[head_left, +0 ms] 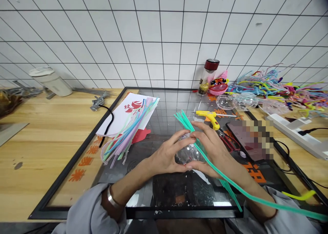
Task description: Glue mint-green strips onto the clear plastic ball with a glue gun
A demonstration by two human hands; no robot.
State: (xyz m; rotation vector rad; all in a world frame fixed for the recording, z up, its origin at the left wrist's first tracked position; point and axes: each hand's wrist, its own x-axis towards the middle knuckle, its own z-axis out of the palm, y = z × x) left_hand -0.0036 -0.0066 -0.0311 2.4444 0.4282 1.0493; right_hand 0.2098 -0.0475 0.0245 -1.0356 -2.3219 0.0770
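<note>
Green stems (246, 193) cross the ball (185, 154), glue gun (210, 116) beyond.

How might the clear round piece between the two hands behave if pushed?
The clear round piece would likely roll, given its curved outline. It is probably light, since its see-through body looks hollow. Its glossy highlights suggest a smooth, perhaps slippery surface.

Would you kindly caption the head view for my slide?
Left hand and right hand hold a clear ball beside green stems.

Your left hand (169, 156) and right hand (217, 151) cup the clear ball (182, 154); green pipe cleaners (186, 122) alongside it, yellow glue gun (211, 116) beyond it, right.
</note>
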